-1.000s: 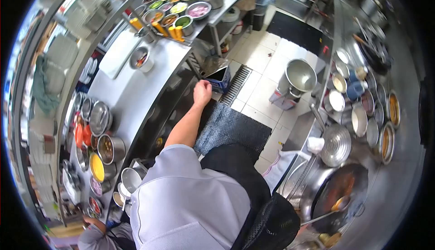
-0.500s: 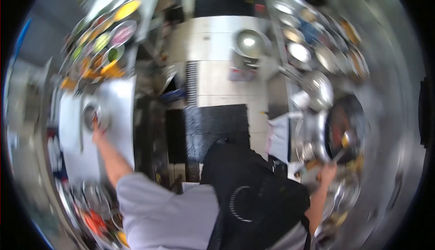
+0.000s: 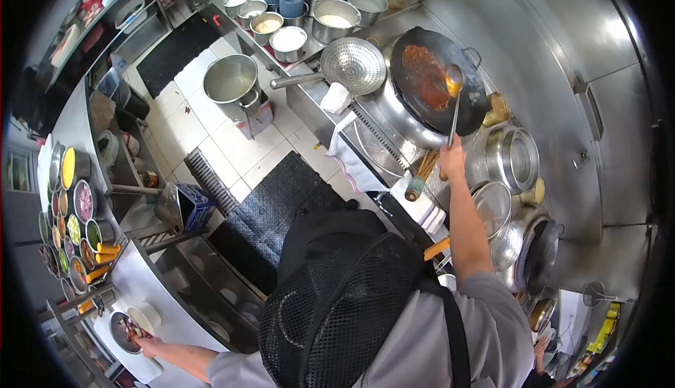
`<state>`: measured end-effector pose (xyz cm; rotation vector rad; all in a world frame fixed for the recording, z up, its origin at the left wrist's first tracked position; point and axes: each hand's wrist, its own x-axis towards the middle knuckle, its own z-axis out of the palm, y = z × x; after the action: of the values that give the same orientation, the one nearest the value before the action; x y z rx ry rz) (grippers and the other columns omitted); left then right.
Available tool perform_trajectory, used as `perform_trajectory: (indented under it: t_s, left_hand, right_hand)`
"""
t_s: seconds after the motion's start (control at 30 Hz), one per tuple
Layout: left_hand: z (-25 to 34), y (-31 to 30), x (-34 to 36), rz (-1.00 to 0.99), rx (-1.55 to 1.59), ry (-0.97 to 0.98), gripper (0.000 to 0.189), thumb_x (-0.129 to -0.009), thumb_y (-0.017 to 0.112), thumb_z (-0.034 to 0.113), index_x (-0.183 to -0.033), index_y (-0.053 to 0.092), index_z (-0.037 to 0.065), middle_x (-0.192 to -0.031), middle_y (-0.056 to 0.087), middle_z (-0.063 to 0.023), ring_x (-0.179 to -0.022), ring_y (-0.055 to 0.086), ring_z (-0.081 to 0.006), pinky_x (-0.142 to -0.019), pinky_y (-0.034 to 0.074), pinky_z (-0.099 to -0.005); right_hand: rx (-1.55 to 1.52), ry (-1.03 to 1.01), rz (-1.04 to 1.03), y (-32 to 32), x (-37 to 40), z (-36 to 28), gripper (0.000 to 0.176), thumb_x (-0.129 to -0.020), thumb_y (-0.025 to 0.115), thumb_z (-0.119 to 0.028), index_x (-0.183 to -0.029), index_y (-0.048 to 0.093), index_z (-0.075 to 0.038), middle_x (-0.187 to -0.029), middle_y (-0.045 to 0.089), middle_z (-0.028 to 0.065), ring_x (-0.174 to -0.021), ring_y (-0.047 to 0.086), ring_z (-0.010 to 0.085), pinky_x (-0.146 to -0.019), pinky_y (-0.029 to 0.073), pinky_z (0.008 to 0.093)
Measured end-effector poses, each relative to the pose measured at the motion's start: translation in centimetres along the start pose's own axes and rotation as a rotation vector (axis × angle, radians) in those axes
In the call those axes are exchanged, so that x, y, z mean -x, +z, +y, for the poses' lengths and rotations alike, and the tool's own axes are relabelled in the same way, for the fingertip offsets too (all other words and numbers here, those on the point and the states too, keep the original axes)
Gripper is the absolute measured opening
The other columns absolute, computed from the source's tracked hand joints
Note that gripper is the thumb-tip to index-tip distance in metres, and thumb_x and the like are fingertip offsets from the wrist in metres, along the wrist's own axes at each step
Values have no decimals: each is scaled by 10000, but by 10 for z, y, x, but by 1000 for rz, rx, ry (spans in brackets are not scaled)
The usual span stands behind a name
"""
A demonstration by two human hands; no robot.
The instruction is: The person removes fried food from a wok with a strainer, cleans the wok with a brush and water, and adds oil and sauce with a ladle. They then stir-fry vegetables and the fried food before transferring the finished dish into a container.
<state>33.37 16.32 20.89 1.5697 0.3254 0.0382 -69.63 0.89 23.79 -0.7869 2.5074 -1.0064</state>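
My right hand [image 3: 450,161] grips the long handle of a metal ladle [image 3: 454,82]. Its bowl, with orange sauce in it, hangs over the black wok [image 3: 429,79], which holds red-orange sauce. My left hand [image 3: 146,344] reaches far back to a small steel bowl [image 3: 125,332] of chopped bits on the white counter [image 3: 151,296]. Its fingers are at the bowl's rim, and I cannot make out whether they hold anything. A black mesh apron covers my chest.
A round wire skimmer [image 3: 355,61] rests left of the wok. Seasoning pots [image 3: 302,15] line the stove's far end. A big steel pot [image 3: 230,79] stands on the floor, near a black mat [image 3: 281,205]. Ingredient tubs [image 3: 70,219] fill the left shelf. Steel pots [image 3: 513,156] stand right of my arm.
The view has swung from the prep counter round to the stove. My left hand went from the counter's edge to the small bowl. My right hand now holds the ladle over the wok.
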Motion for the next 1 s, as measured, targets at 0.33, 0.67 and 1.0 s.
perform_trajectory:
  t_s: [0.33,0.67,1.0]
  left_hand:
    - [15,113,194,-730,6,121,192,-914,625,103,-993,498,-17,-999,632,-166,-785,633,-242,-673,543,-313]
    - [-67,215,640,-1642,-142,-377,331,-867,583,-7,-1167,466,68,-1065,595,-121,-862,628,-236,-718,582,-364]
    - [-136,215,977,-2274,-124,25,198,-839,540,-87,-963,447,36,-950,586,-109,-763,661,-209,-601,620,-321]
  right_hand:
    - [-1384,598,-561,-83,-38,-2,130,-936,628,-155,-1007,564,-66,-676,610,52,-459,542,101,-383,445,218]
    - [-202,195,-45,-40,71,-28,567,-922,605,-133,-1440,402,-25,-667,589,62,-464,541,143,-437,447,308]
    - [246,-177,68,-71,12,38,603,-834,585,-35,-1414,451,-135,-955,665,243,-802,663,426,-748,531,516]
